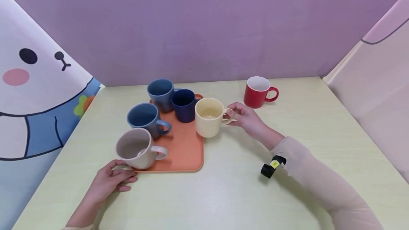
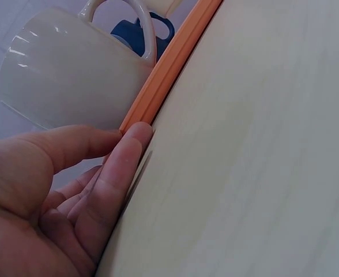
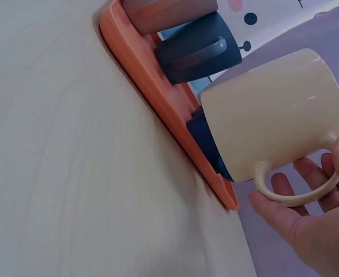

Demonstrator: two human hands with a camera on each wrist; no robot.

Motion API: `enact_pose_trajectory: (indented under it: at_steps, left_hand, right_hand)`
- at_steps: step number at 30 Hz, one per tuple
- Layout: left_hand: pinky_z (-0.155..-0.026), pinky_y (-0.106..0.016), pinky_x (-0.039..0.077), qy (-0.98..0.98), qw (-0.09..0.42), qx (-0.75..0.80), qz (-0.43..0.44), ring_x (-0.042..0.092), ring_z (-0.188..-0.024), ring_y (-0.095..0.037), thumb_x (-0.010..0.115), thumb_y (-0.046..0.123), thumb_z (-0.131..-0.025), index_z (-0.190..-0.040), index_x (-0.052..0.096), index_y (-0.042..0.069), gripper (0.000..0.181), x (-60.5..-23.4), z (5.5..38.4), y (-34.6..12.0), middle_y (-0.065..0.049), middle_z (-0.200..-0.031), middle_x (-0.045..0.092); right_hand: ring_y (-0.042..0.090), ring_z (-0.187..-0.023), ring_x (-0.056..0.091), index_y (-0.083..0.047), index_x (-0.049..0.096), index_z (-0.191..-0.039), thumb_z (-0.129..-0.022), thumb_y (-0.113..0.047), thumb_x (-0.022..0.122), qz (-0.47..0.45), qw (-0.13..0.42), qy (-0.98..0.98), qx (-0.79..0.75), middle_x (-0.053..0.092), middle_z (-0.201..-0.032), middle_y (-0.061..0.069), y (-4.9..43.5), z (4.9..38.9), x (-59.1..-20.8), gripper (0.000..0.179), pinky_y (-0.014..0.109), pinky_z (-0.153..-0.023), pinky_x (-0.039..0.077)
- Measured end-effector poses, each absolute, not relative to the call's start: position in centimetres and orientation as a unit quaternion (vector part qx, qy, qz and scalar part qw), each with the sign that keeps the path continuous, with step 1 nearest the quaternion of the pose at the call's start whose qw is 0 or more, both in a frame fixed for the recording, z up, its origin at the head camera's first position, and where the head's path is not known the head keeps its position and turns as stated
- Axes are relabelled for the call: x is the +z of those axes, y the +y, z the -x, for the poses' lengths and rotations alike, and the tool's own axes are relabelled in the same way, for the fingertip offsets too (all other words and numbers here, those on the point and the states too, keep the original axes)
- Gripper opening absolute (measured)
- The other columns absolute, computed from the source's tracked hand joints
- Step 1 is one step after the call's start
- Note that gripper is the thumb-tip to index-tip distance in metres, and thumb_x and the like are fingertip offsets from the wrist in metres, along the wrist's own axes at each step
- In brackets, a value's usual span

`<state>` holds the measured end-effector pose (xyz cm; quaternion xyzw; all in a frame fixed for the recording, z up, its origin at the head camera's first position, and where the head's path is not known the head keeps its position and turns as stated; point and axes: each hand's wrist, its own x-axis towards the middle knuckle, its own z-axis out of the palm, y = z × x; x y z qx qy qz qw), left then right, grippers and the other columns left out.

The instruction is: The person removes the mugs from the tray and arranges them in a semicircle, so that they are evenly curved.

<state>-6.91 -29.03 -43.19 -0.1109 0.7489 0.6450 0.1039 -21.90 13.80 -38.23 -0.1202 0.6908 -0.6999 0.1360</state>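
My right hand [image 1: 244,118] grips a cream-yellow mug [image 1: 208,121] by its handle, over the right edge of an orange tray [image 1: 185,155]. The right wrist view shows this mug [image 3: 279,109] raised off the table, fingers at the handle. At the tray's front left corner, my left hand [image 1: 110,180] pinches the rim between thumb and fingers, also seen on the tray edge [image 2: 166,63] in the left wrist view. A pale grey mug [image 1: 135,150] stands just above that hand. Behind it on the tray are a blue mug [image 1: 145,118], another blue mug [image 1: 161,95] and a navy mug [image 1: 184,107].
A red mug [image 1: 254,93] with a white inside stands on the light wooden table [image 1: 230,194] at the back, right of the tray. A purple backdrop [image 1: 204,27] rises behind the table, and a cartoon-printed cloth [image 1: 35,91] hangs on the left.
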Motion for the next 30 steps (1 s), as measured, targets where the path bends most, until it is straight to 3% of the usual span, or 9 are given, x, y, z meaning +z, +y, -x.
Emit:
enact_pose_trajectory:
  at_steps: [6,17,30]
  left_hand:
    - [-0.063,-0.032,0.061,0.748,0.103,0.646,0.111,0.073,-0.078,-0.015,0.064,-0.001,-0.095,-0.114,0.049,-0.002,0.024,-43.1,6.9,-29.0,-0.009,-0.089,0.075]
    - [-0.063,-0.032,0.061,0.748,0.104,0.646,0.110,0.073,-0.078,-0.015,0.063,-0.001,-0.095,-0.115,0.048,-0.003,0.025,-43.2,6.9,-29.0,-0.009,-0.089,0.075]
    - [-0.062,-0.032,0.061,0.753,0.101,0.642,0.107,0.073,-0.078,-0.015,0.063,-0.001,-0.095,-0.115,0.047,-0.003,0.026,-43.1,6.9,-29.0,-0.008,-0.089,0.075]
  right_hand:
    - [0.027,-0.104,0.065,-0.005,0.060,-0.107,-0.102,-0.006,0.054,0.120,0.131,0.690,-0.701,0.067,-0.101,0.000,15.2,22.1,-38.6,0.008,0.044,-0.093,0.054]
    - [0.014,-0.096,0.067,-0.019,0.064,-0.095,-0.103,-0.004,0.053,0.109,0.117,0.679,-0.716,0.068,-0.096,-0.004,17.7,21.9,-39.0,0.020,0.034,-0.088,0.057]
    - [0.009,-0.094,0.066,-0.022,0.066,-0.095,-0.103,-0.007,0.053,0.109,0.093,0.687,-0.712,0.068,-0.096,-0.006,20.6,21.6,-39.0,0.022,0.029,-0.083,0.058]
